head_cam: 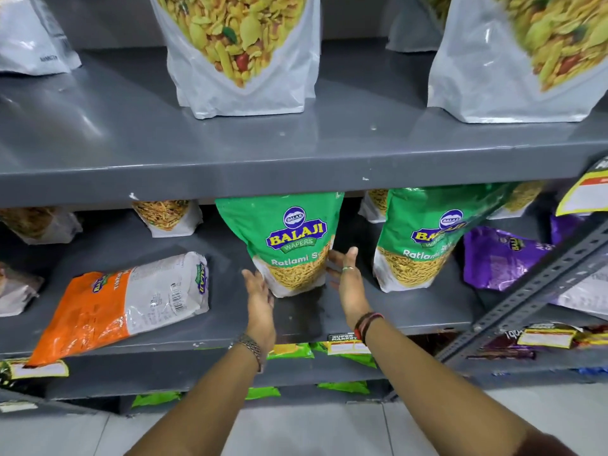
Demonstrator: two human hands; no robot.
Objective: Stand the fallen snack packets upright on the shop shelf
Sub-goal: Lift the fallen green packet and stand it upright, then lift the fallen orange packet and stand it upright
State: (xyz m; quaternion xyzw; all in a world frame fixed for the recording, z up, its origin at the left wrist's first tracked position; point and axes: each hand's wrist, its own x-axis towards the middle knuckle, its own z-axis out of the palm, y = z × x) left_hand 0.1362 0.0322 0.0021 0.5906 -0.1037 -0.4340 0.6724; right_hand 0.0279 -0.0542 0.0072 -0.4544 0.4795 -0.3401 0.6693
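The top shelf's lip [230, 179] hides the tops of the middle green packet [283, 232] and the right green packet [421, 245], and all but the bottoms of the packets behind [164, 215]. The right hand [348, 281] covers the end of the middle packet's lettering. The top edge cuts off 3 white bags [243, 93]. A strut [533, 291] crosses the purple packet [500, 258]. Small print on the orange packet [98, 311] and the price labels [345, 347] is unreadable.

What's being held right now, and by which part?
The green snack packet, pressed between open hands: left hand at its lower left side, right hand at its right side.
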